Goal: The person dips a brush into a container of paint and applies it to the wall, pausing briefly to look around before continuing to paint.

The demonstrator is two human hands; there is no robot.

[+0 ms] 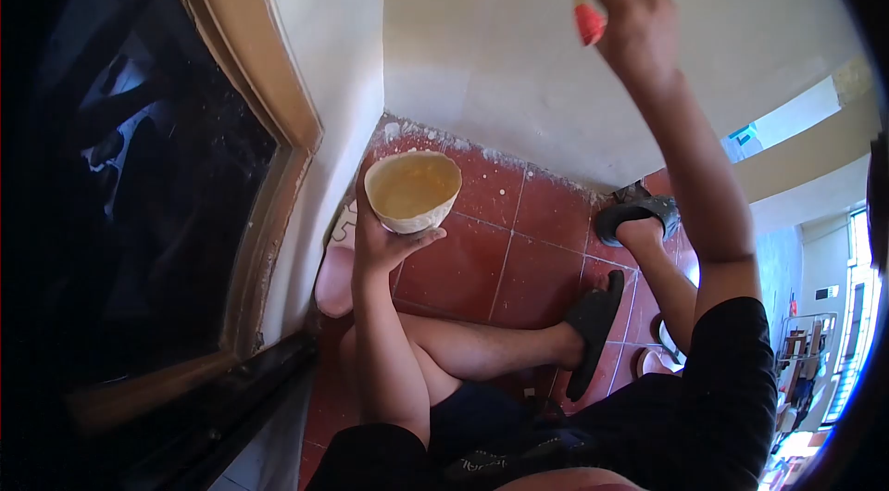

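My left hand (387, 248) is closed around the underside of a cream-coloured bowl (419, 220) with an uneven rim, held above the floor. Inside the bowl is a yellowish, watery liquid (414, 187). Raised high near the pale wall (500, 56), my right hand (634, 5) grips a paintbrush (587, 20) by its handle, whose end is red. The brush's far end is at the top edge of the view, and its bristles cannot be made out clearly.
A wooden window frame (301, 153) with dark glass stands close on the left. White specks dot the red tiled floor (532, 278) along the wall. My feet wear dark sandals (595, 333). A pink slipper (335, 283) lies left. A rack (806, 343) stands far right.
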